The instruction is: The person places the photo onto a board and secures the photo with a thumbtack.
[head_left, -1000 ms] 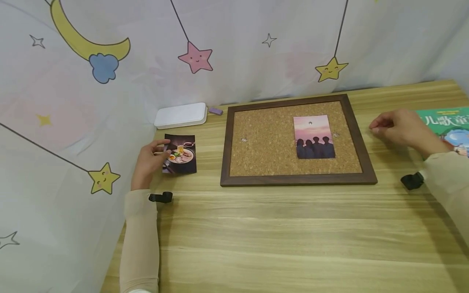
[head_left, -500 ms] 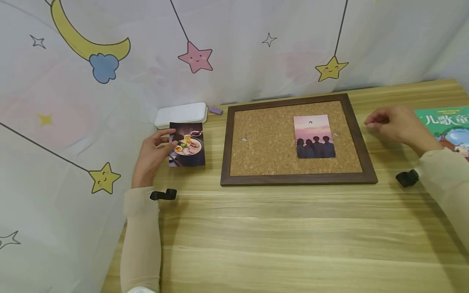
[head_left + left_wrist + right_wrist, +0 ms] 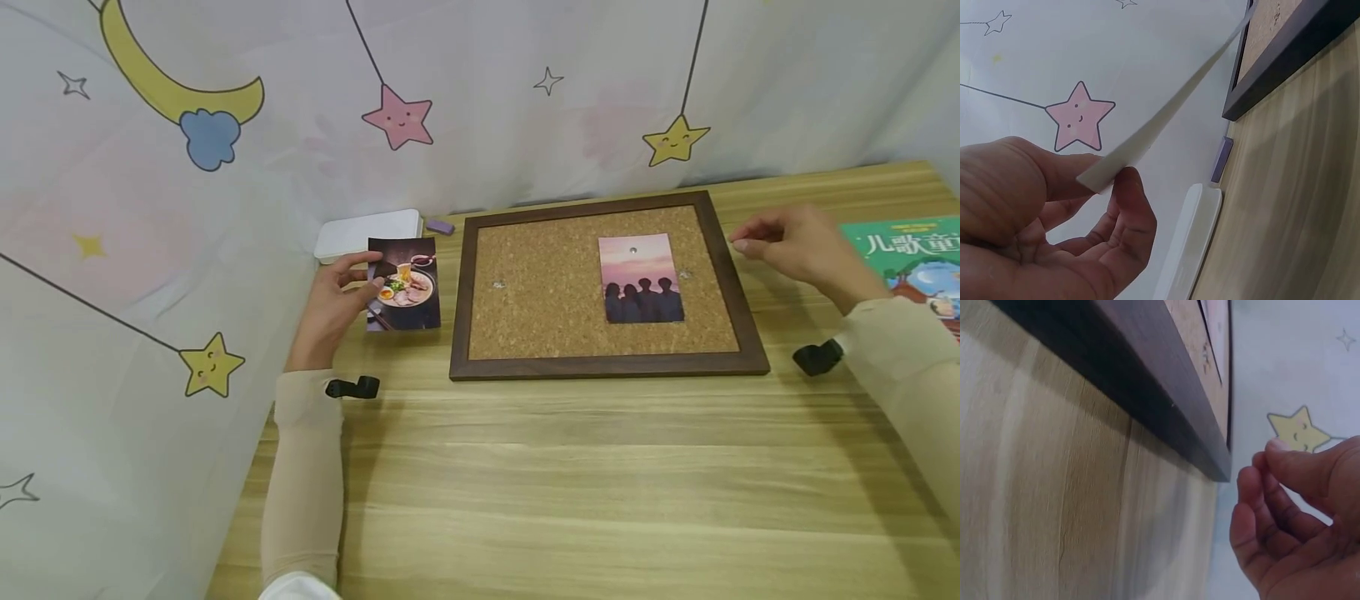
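My left hand point(image 3: 333, 304) pinches the left edge of a ramen photo point(image 3: 405, 287) between thumb and fingers. Edge-on in the left wrist view, the photo point(image 3: 1141, 136) is raised off the table. A brown-framed corkboard point(image 3: 547, 300) lies just to its right. On the board's right half, a silver thumbtack point(image 3: 633, 250) sits near the top of a sunset photo point(image 3: 641, 292) with dark figures. Beyond the frame's right side hovers my right hand point(image 3: 787, 246). In the right wrist view its fingers are loosely curled, thumb tip close to the index finger, with nothing visible between them.
A white case point(image 3: 360, 232) and a purple eraser point(image 3: 440, 227) lie behind the left hand. Small shiny bits point(image 3: 498, 285) show on the cork's left side, others at its right. A green book point(image 3: 911, 250) lies at the far right. A printed curtain point(image 3: 510, 125) borders the table.
The left hand has raised the ramen photo and carried it right and back, toward the corkboard. The right hand has shifted left, closer to the frame. The board and sunset photo stay put.
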Demonstrator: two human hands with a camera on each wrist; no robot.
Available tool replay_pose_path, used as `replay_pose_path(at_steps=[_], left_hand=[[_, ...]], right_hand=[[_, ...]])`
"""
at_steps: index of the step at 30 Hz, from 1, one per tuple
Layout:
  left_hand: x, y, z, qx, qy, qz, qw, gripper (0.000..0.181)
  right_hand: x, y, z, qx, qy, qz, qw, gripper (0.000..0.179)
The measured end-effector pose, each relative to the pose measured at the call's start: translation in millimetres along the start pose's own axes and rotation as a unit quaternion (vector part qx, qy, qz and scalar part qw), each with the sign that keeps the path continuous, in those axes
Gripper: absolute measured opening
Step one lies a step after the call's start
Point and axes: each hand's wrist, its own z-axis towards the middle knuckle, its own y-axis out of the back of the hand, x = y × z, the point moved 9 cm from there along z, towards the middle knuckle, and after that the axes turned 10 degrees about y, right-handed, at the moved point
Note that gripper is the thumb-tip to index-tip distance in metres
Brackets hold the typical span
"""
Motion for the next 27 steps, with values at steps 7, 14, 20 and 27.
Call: replay_pose_path(at_steps=[7, 14, 20, 27], left_hand=[[-8.5, -23.3, 3.0, 0.030, 0.007, -0.019, 0.9994, 0.044], [-22.1, -57.4, 7.9, 0.060, 0.004, -0.010, 0.9981, 0.039], [-33.9, -81.3, 11.0, 0.086, -0.009, -0.021, 0.9961, 0.038], [-47.3, -107.3, 12.9, 0.105, -0.033, -0.018, 0.9937, 0.033]], right_hand=[[14, -10, 10.8, 0.008, 0.006, -0.004, 0.9999, 0.040], [30, -19, 23.1, 0.003, 0.032, -0.004, 0.9995, 0.033], [40, -23, 30.6, 0.001, 0.042, -0.005, 0.9991, 0.031], [57, -27, 36.0, 0.006, 0.060, 0.004, 0.9981, 0.029]])
